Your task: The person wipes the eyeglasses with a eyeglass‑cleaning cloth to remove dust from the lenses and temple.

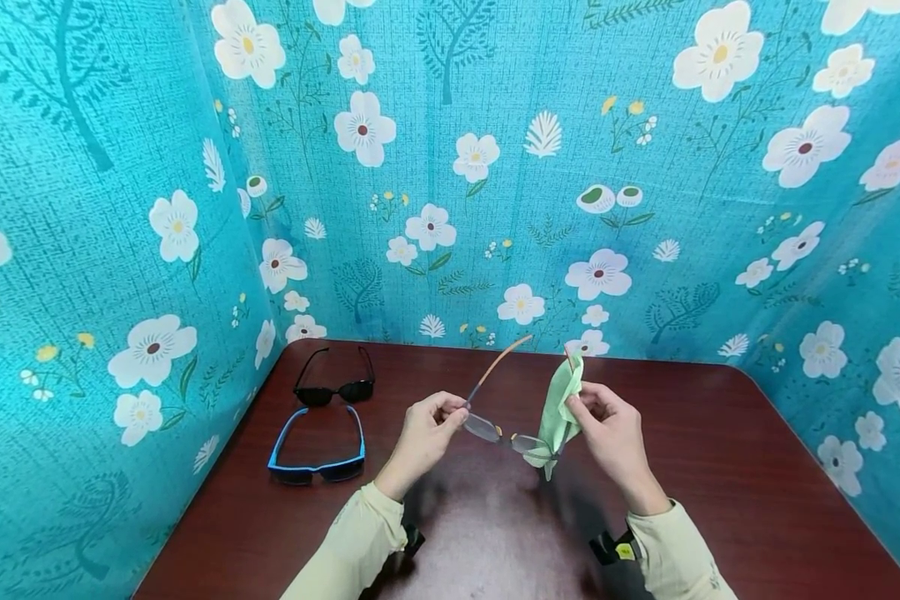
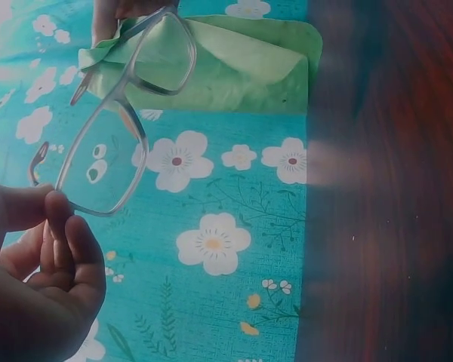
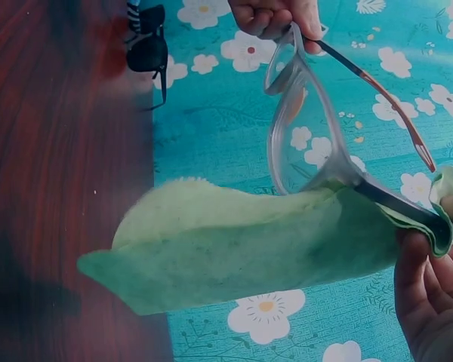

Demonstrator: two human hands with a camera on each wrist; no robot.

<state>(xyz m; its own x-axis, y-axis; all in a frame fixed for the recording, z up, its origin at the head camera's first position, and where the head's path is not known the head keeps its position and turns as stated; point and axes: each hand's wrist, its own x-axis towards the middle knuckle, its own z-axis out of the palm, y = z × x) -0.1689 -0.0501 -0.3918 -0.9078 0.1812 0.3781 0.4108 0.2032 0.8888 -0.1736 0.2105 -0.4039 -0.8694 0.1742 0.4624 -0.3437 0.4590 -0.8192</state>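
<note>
A pair of clear-framed eyeglasses (image 2: 117,92) with orange-tipped temples is held up between both hands. My left hand (image 1: 429,433) pinches the frame at its left hinge corner, seen close in the left wrist view. My right hand (image 1: 611,429) pinches a light green cloth (image 3: 249,241) folded round the right temple. The cloth hangs down beside the right lens, and the temple's red tip pokes out above it. The temple's middle is partly hidden under the cloth.
Black sunglasses (image 1: 337,392) lie at the back left of the dark red table (image 1: 720,475). In front of them sit blue-framed sunglasses (image 1: 317,472). A blue flowered cloth backdrop (image 1: 480,200) rises behind the table and along its sides.
</note>
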